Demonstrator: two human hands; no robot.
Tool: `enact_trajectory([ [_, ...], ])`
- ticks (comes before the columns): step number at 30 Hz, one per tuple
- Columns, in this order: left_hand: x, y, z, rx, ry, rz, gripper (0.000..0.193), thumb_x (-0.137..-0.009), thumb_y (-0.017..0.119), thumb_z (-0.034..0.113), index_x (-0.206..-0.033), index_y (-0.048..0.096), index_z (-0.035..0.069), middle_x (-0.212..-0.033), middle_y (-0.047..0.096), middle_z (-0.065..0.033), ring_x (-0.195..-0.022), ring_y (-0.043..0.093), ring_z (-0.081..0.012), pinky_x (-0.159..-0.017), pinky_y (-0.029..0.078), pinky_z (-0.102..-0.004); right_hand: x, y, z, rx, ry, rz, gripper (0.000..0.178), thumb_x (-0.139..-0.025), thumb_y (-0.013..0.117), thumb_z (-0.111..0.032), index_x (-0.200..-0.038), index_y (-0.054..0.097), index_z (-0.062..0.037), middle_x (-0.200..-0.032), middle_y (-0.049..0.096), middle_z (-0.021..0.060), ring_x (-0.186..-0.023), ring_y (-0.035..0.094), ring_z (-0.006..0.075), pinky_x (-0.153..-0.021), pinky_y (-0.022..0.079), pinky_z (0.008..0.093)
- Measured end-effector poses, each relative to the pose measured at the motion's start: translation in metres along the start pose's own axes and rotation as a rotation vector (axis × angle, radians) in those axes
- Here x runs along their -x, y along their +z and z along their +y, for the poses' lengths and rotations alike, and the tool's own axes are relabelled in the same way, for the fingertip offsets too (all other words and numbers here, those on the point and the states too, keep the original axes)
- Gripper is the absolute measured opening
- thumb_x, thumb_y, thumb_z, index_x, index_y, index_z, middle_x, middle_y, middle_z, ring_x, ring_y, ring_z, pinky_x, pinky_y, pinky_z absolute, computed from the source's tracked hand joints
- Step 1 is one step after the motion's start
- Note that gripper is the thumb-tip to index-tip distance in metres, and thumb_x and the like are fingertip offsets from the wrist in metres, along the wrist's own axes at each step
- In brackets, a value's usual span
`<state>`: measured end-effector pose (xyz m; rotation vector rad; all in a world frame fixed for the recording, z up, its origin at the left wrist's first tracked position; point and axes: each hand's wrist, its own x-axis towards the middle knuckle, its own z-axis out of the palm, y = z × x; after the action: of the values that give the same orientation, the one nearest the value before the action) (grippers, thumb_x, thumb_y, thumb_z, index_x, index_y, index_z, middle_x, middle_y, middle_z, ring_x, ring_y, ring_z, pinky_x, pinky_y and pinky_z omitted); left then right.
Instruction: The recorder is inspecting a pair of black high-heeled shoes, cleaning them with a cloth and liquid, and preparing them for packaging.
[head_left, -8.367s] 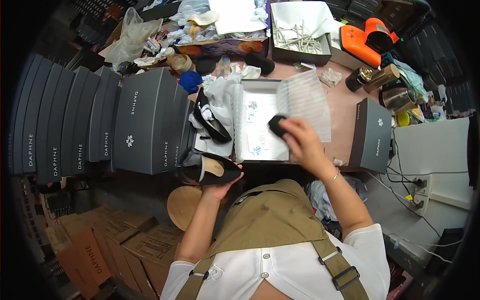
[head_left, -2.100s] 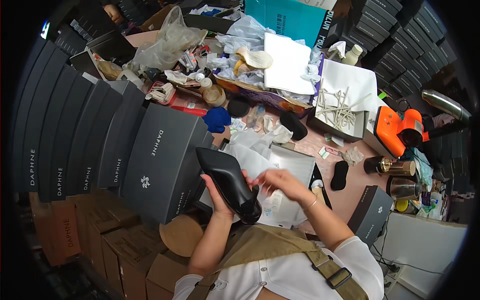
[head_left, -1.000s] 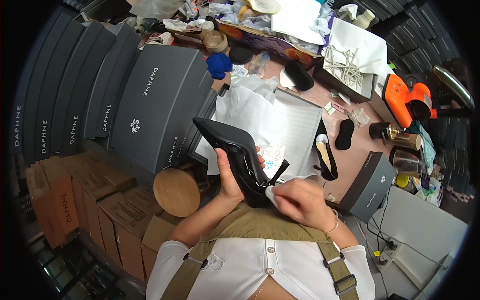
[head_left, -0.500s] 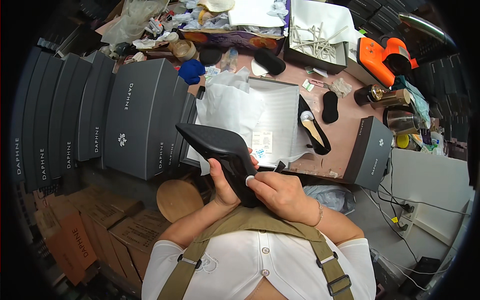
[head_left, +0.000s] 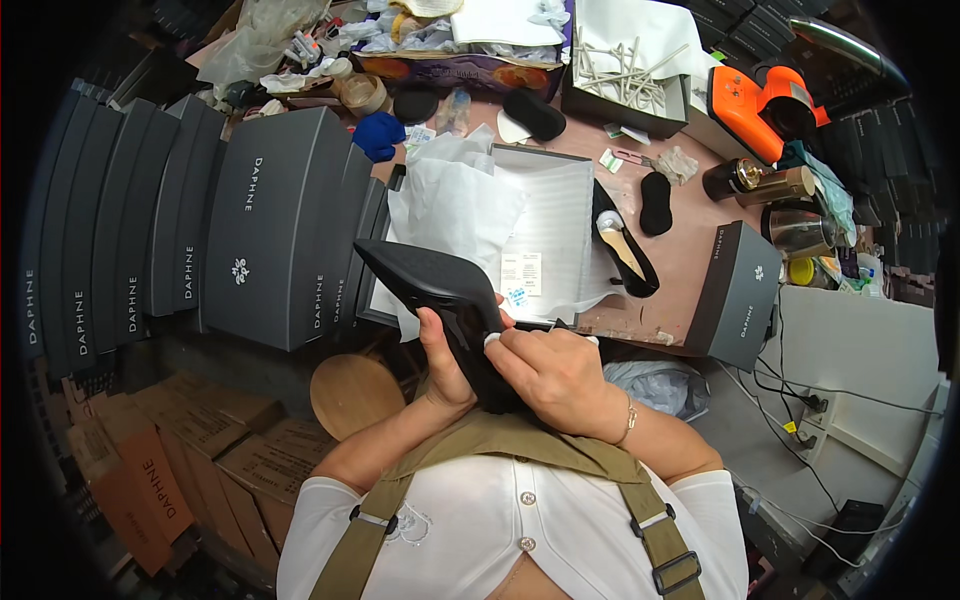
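Note:
A black pointed high-heeled shoe [head_left: 430,275] is held in front of my chest, its toe aimed up and left. My left hand [head_left: 448,375] is closed round it, the thumb on the near side and fingertips showing beyond the far edge. My right hand [head_left: 560,372] has its fingers bent and pressed against the shoe's side, gripping a small white piece [head_left: 491,340] whose kind I cannot make out. More white shows by its knuckles. Beyond lies an open grey shoe box [head_left: 545,155] with white tissue paper [head_left: 450,205]. The matching black shoe [head_left: 638,268] rests on its side to the right.
Grey shoe boxes [head_left: 265,230] stand in a row at the left, and a grey box lid [head_left: 735,295] at the right. Black oval pads [head_left: 656,203], an orange device [head_left: 735,110] and a box of white sticks [head_left: 625,125] occupy the pink table. A round wooden stool [head_left: 355,395] sits below.
My right hand has shifted slightly up and left along the shoe, with the white piece. The left hand keeps its hold. The whole view has moved a little.

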<state>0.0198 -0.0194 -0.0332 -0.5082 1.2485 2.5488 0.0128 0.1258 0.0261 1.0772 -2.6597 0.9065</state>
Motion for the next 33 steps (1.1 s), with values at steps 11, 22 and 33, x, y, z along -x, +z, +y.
enact_trajectory([
  [11,0.006,-0.003,0.000,-0.004,-0.021,-0.029,0.094,-0.081,0.024,0.083,-0.109,0.054,-0.001,-0.085,0.061,-0.0080,-0.081,0.058,-0.0171,-0.077,0.047,-0.0305,0.007,-0.008,-0.003,0.017,-0.018,-0.158,0.023,-0.071,0.061,-0.013,-0.094,0.062,-0.0087,-0.074,0.053,-0.0011,-0.058,0.053,0.0126,-0.051,0.039,0.0274],
  [22,0.009,0.001,-0.001,-0.071,-0.029,-0.003,0.094,-0.080,0.022,0.084,-0.109,0.053,0.000,-0.085,0.061,-0.0089,-0.080,0.058,-0.0177,-0.077,0.047,-0.0306,0.012,-0.017,-0.002,-0.003,-0.047,-0.254,0.023,-0.072,0.058,-0.012,-0.094,0.061,-0.0063,-0.076,0.053,-0.0005,-0.063,0.057,0.0119,-0.052,0.039,0.0273],
  [33,0.010,0.002,-0.003,-0.076,-0.011,-0.038,0.097,-0.078,0.024,0.085,-0.109,0.053,-0.001,-0.085,0.060,-0.0085,-0.080,0.057,-0.0176,-0.077,0.046,-0.0303,0.006,-0.015,-0.003,0.044,-0.036,-0.127,0.025,-0.072,0.058,-0.014,-0.095,0.061,-0.0061,-0.079,0.054,-0.0002,-0.064,0.057,0.0121,-0.054,0.039,0.0279],
])
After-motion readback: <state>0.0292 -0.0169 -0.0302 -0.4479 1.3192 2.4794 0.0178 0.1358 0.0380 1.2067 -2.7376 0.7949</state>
